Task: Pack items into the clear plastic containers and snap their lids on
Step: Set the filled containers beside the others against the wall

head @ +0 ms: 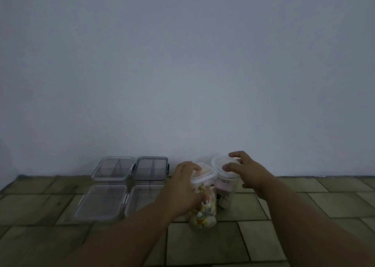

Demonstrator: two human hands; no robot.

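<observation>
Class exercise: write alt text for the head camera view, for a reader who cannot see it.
Two bare hands reach for two tall lidded jars on a tiled floor: the left hand grips the jar of colourful items, the right hand rests on the other jar's white lid. To the left, two divided clear boxes lie open by a wall.

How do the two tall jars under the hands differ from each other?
The nearer jar has a squarish white lid and is packed with small multicoloured pieces; the farther jar has a round white lid and holds pinkish and dark items, looking less full. The left hand wraps the nearer jar's side; the right hand rests on the farther jar's lid. Both are clear and upright.
</observation>
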